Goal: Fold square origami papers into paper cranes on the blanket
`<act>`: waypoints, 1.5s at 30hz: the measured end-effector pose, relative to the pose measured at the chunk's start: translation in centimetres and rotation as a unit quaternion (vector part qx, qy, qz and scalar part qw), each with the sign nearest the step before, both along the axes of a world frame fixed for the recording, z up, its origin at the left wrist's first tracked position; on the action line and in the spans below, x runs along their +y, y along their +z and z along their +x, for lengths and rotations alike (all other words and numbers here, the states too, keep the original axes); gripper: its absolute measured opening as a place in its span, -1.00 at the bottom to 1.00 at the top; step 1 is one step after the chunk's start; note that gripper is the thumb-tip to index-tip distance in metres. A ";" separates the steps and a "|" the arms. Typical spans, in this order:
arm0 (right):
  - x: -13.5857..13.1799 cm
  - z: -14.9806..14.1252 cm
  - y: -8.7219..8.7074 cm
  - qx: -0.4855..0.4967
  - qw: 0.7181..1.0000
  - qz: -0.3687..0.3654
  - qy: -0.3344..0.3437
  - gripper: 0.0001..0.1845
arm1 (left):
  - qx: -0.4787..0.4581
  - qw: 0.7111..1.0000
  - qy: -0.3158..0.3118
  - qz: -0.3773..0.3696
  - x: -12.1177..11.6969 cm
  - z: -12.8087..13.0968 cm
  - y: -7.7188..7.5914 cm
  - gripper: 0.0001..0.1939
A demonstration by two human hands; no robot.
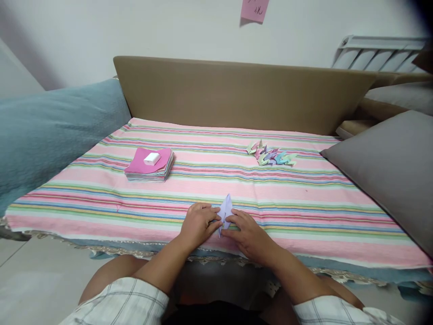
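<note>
- My left hand (201,221) is closed on the left side of the lilac paper (228,205), thumb and fingers at its edge; what lies beneath them is hidden.
- My right hand (252,234) is closed on the right side, its thumb lower down, near the bottom point.
- The paper sits between my hands on the striped cloth (216,174), near the front edge, its long point facing away from me.
- To fold well here, I'd say matching grip on both sides matters most, so neither half pulls askew.
- The cloth looks soft, so a crease probably needs a firm pinch rather than a press downward.
- Light fingertips near the narrow tip seem wise; thin paper could buckle or tear.
- The stack (149,175), with a white block (152,158) on top, and the folded pieces (270,155) lie well apart from my hands, leaving elbow room.
</note>
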State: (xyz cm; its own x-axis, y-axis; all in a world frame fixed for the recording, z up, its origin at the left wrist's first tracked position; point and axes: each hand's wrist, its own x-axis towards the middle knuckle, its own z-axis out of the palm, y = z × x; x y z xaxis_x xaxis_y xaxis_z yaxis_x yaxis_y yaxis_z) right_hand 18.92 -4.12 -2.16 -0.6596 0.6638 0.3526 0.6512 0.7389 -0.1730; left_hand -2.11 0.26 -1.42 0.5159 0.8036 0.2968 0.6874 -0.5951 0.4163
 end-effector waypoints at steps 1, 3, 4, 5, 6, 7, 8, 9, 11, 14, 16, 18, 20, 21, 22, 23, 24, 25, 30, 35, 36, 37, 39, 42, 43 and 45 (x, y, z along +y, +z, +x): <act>0.0 0.0 -0.1 0.002 1.000 0.004 0.001 -0.54 | -0.004 1.000 -0.001 0.000 0.0 0.0 -0.1 -0.85; 0.0 0.0 -0.4 0.006 1.000 0.013 0.002 -0.55 | -0.009 1.000 -0.003 -0.003 0.1 -0.1 -0.2 -0.82; 0.0 0.0 -0.5 0.007 1.000 0.016 0.001 -0.55 | -0.010 1.000 -0.004 -0.005 0.1 -0.2 -0.2 -0.81; 0.0 0.0 -0.6 0.008 1.000 0.018 0.000 -0.56 | -0.011 1.000 -0.005 -0.007 0.1 -0.2 -0.3 -0.80; 0.0 0.0 -0.7 0.008 1.000 0.018 -0.001 -0.56 | -0.011 1.000 -0.006 -0.009 0.2 -0.2 -0.3 -0.80; 0.0 0.0 -0.7 0.007 1.000 0.016 -0.002 -0.57 | -0.011 1.000 -0.007 -0.010 0.2 -0.2 -0.4 -0.79; 0.0 0.0 -0.7 0.007 1.000 0.014 -0.001 -0.57 | -0.010 1.000 -0.008 -0.011 0.2 -0.3 -0.4 -0.78; 0.0 0.0 -0.7 0.007 1.000 0.010 0.000 -0.57 | -0.009 1.000 -0.008 -0.012 0.3 -0.3 -0.4 -0.78; 0.1 0.1 -0.7 0.007 1.000 0.000 0.003 -0.56 | -0.006 1.000 -0.008 -0.017 0.3 -0.3 -0.4 -0.77; 0.2 0.3 -0.7 0.009 1.000 -0.014 0.009 -0.54 | -0.004 1.000 -0.004 -0.024 0.2 -0.2 -0.2 -0.78; 0.2 0.4 -0.7 0.011 1.000 -0.021 0.010 -0.52 | -0.004 1.000 -0.003 -0.029 0.2 -0.2 -0.1 -0.78; 0.2 0.4 -0.6 0.013 1.000 -0.027 0.009 -0.50 | -0.004 0.999 -0.003 -0.035 0.2 -0.2 0.0 -0.77; 0.2 0.4 -0.5 0.016 0.999 -0.032 0.007 -0.49 | -0.004 0.999 -0.003 -0.039 0.3 -0.2 0.0 -0.76; 0.2 0.5 -0.4 0.017 0.999 -0.033 0.006 -0.50 | -0.003 0.999 -0.001 -0.041 0.3 -0.2 0.0 -0.75; 0.1 0.5 -0.4 0.017 0.999 -0.034 0.007 -0.51 | -0.003 0.999 -0.001 -0.044 0.3 -0.2 0.0 -0.75; 0.1 0.4 -0.3 0.018 0.999 -0.035 0.008 -0.52 | -0.002 0.999 -0.002 -0.047 0.3 -0.2 0.0 -0.74; 0.1 0.4 -0.2 0.019 0.999 -0.036 0.008 -0.54 | 0.001 0.999 -0.004 -0.050 0.4 -0.2 0.0 -0.74; 0.1 0.4 -0.2 0.022 0.999 -0.035 0.007 -0.55 | 0.004 0.999 -0.007 -0.053 0.4 -0.2 0.0 -0.74; 0.2 0.3 -0.3 0.032 0.999 -0.038 0.002 -0.59 | 0.017 0.998 -0.020 -0.062 0.6 -0.4 0.1 -0.67; 0.2 0.4 -0.4 0.034 0.999 -0.037 0.003 -0.59 | 0.027 0.998 -0.027 -0.057 0.4 -0.3 0.2 -0.62; 0.2 0.4 -0.4 0.032 0.999 -0.038 0.001 -0.59 | 0.028 0.998 -0.030 -0.053 0.3 -0.3 0.3 -0.61; 0.2 0.4 -0.5 0.031 0.999 -0.038 0.000 -0.59 | 0.029 0.998 -0.033 -0.049 0.3 -0.2 0.3 -0.60; 0.2 0.4 -0.5 0.028 0.999 -0.038 -0.001 -0.60 | 0.030 0.998 -0.040 -0.041 0.2 -0.2 0.4 -0.58; 0.3 0.5 -0.5 0.026 0.999 -0.036 0.001 -0.60 | 0.038 0.997 -0.050 -0.039 0.0 -0.2 0.6 -0.55; 0.3 0.5 -0.5 0.028 0.999 -0.037 0.001 -0.61 | 0.041 0.997 -0.054 -0.041 -0.1 -0.3 0.7 -0.53; 0.3 0.4 -0.4 0.033 0.999 -0.040 0.001 -0.62 | 0.049 0.996 -0.063 -0.046 -0.2 -0.5 0.8 -0.46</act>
State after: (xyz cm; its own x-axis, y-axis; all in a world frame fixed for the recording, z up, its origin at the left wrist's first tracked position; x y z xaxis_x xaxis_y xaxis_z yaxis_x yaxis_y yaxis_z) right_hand 19.37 -3.84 -2.58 -0.6378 0.6907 0.3409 0.6351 0.7220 -0.2745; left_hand -2.62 0.08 -0.62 0.6375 0.7518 0.1684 0.6494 -0.6420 0.4076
